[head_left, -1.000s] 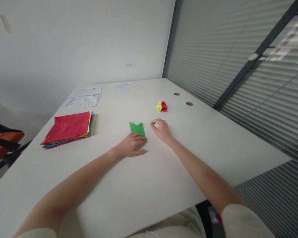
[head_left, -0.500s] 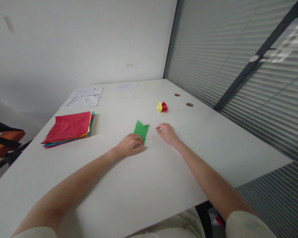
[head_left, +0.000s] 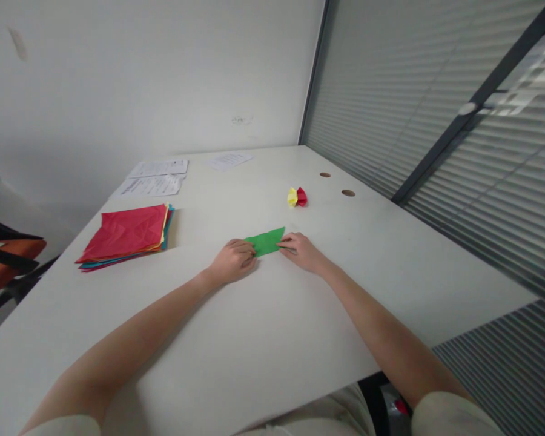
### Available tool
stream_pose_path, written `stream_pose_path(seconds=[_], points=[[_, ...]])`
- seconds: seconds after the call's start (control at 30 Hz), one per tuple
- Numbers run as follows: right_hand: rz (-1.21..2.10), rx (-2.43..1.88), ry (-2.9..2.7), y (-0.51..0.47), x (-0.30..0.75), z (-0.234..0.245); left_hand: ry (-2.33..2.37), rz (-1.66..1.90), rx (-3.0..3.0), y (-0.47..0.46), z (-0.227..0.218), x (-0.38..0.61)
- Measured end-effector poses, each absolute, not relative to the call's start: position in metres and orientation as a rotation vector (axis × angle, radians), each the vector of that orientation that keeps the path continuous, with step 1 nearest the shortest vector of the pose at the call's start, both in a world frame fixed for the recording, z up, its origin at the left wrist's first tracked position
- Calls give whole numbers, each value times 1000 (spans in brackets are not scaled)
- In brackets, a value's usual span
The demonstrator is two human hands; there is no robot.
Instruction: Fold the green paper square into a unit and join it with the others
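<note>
A folded green paper [head_left: 267, 241] lies flat on the white table [head_left: 272, 327] in front of me. My left hand [head_left: 231, 261] rests curled on the table, its fingertips pinching the paper's left end. On the other side my right hand [head_left: 302, 251] presses its fingertips on the paper's right end. Both hands touch the paper from opposite sides.
A stack of coloured sheets, red on top [head_left: 126, 234], lies to the left. A small yellow and red folded piece [head_left: 297, 196] sits farther back. Printed white pages [head_left: 152, 180] lie near the wall. Two round holes [head_left: 346, 192] are in the tabletop by the blinds.
The green paper has been turned from pointing away from me to lying crosswise. My right hand has moved left onto the paper's right end.
</note>
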State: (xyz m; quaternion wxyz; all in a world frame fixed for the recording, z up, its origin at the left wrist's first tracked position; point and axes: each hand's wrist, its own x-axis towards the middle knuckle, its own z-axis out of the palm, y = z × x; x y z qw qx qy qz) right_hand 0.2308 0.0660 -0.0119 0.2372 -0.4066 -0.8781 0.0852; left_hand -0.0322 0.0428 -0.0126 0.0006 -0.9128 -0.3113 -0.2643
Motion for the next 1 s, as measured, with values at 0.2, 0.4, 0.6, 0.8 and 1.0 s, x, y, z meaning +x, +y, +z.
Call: stream_pose_path(seconds=[0.2,0.4,0.6,0.8,1.0], points=[[237,-1166,-2389,66,231,-11,-1153,-729,-2716,38,-8,-31],[204,-1212,-2402,64,229,-8,-1165,-698,-2734,35,-6,-29],[203,-1156,-2456,56,223,3,-1220,-672,-2745,36,-6,-30],[278,-1005,-2401,57,223,-3,-1158,-699,-2841,37,-7,-30],[311,-990,-2517,61,225,-10,-1253,-750,-2686,36,-5,-31]])
